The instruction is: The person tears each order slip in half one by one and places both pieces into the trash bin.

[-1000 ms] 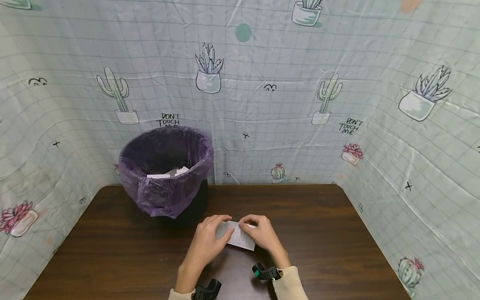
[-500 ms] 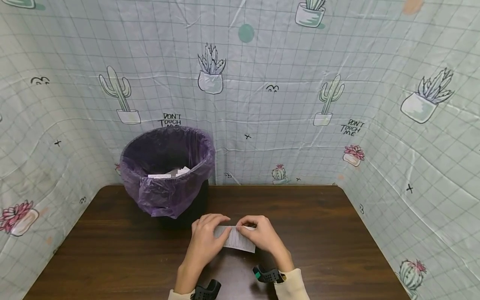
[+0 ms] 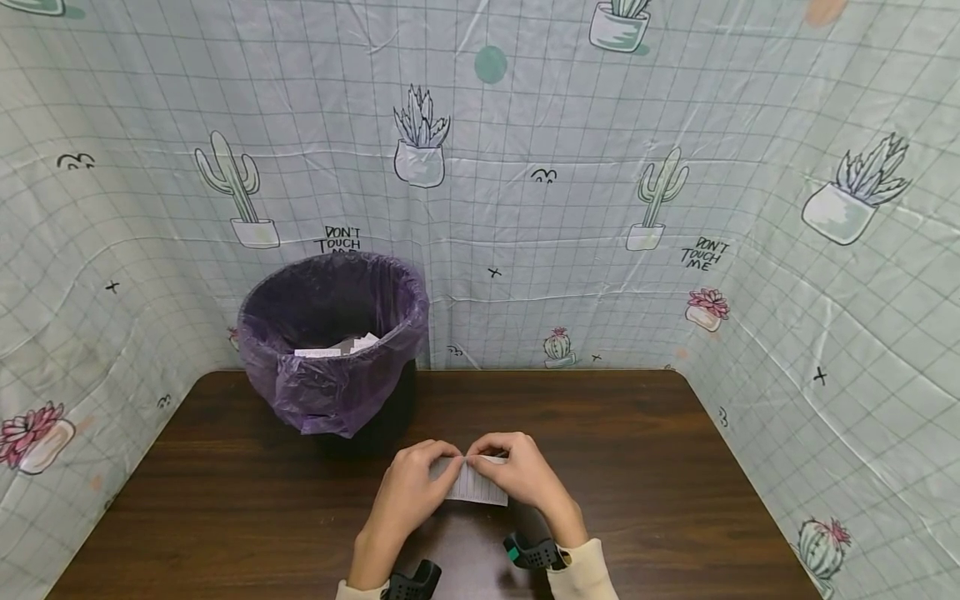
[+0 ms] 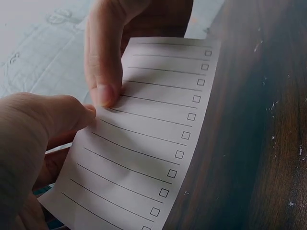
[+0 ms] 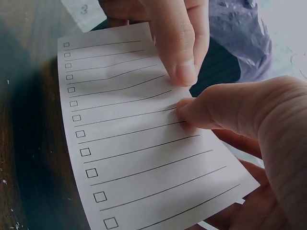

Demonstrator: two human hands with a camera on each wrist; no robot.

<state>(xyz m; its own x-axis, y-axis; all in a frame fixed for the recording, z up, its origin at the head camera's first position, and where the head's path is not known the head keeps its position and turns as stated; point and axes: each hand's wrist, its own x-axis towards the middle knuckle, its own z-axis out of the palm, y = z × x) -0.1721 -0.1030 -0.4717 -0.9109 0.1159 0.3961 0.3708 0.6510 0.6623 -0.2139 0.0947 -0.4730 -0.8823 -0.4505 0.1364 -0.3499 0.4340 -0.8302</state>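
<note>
A white sheet of checklist paper (image 3: 474,487), printed with lines and a row of small boxes, is held up between both hands above the table. My left hand (image 3: 417,477) pinches its upper edge near the middle, thumb on the printed face. Right beside it my right hand (image 3: 521,473) pinches the same edge, the two thumb tips almost touching. In the left wrist view the paper (image 4: 139,129) bends slightly and looks whole. The right wrist view shows the boxes of the paper (image 5: 129,129) running down one side. Fingers behind the paper are partly hidden.
A black bin (image 3: 390,417) with a purple plastic liner (image 3: 330,392) stands on the brown wooden table (image 3: 600,467) at the back left. Pieces of white paper (image 3: 318,352) lie inside it. A cloth with printed cacti (image 3: 495,217) surrounds the table on three sides.
My left hand's fingertips have closed from a wider spread onto the paper's edge. My right hand has slid slightly left, so the thumbs now meet closely at the middle.
</note>
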